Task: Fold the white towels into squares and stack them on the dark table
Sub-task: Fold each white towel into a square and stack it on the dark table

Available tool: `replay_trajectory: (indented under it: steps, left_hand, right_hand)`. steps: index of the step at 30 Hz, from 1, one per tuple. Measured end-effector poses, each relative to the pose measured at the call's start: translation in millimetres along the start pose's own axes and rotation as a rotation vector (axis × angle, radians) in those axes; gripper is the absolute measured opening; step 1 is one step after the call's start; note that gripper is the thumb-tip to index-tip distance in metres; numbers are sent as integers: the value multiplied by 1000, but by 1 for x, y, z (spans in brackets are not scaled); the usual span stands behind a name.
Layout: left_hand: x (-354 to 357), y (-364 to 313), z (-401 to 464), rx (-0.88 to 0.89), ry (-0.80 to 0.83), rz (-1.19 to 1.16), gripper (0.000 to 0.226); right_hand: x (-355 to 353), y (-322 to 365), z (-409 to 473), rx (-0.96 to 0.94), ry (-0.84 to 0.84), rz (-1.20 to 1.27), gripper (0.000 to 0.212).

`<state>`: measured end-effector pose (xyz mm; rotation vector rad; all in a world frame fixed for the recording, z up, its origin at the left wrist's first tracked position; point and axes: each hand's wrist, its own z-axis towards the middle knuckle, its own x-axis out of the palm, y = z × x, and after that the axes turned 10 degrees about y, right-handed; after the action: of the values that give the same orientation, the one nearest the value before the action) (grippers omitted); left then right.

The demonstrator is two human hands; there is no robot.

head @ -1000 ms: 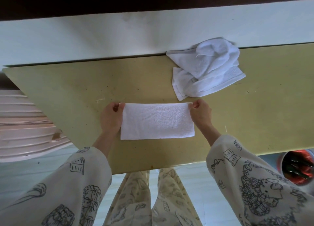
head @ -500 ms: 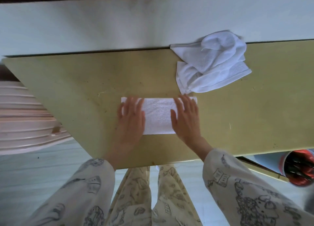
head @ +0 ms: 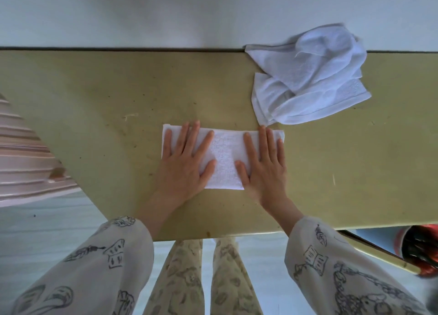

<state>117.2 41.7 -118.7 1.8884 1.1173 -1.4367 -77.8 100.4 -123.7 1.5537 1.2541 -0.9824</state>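
Note:
A white towel (head: 225, 158) folded into a long rectangle lies flat on the olive-yellow table (head: 118, 96), near its front edge. My left hand (head: 184, 163) lies flat on the towel's left half, fingers straight and spread. My right hand (head: 263, 165) presses flat on its right half, fingers straight and pointing away from me. A heap of crumpled white towels (head: 310, 77) sits at the table's far edge, up and right of the folded one, and nearly touches its right corner.
A white wall (head: 166, 13) runs behind the table. A pink ribbed object (head: 26, 163) stands at the left beside the table. A red container with dark contents (head: 424, 250) sits low at the right. My patterned trouser legs show below the table edge.
A second ago both hands pinched the towel's far corners. They then moved onto the towel and now lie flat on it, spread a little wider than half a second ago.

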Motion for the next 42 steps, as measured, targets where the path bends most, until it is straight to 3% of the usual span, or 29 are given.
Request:
replay_trajectory:
  steps: [3,5,7,9,12,16,23,29,32,36,42]
  left_hand:
    - [-2,2,2,1,23,-76,57]
    - [-9,1,-1,-40,-43,-223,51]
    - [-21,1,-10,-225,-157,-368,42]
    - [-32,3,-19,-518,-245,-463,30]
    - [-39,7,-24,-818,-134,-616,32]
    - [-37,15,-17,-884,8,-800,38]
    - [-53,15,-9,-875,104,-829,25]
    - [-59,27,-13,-886,113,-1290,15]
    - [-67,29,-14,-822,179,-1298,14]
    - [-86,22,-17,-703,124,-1265,5]
    - [-117,-20,-13,-495,14,-1041,16]
  right_hand:
    - [-3,2,1,7,37,-13,63]
    - [-8,4,-1,12,60,3,64]
    - [-15,7,-3,14,67,46,64]
    - [-19,17,-1,-24,38,73,60]
    - [-16,36,6,-117,7,52,55]
    - [-2,44,14,-133,-3,-5,56]
    - [0,44,13,-122,2,-3,57]
    - [0,46,13,-116,33,-7,58]
    - [-1,47,14,-108,58,-11,60]
    - [-6,47,15,-131,85,47,61]
    - [-26,9,-15,-195,-192,411,42]
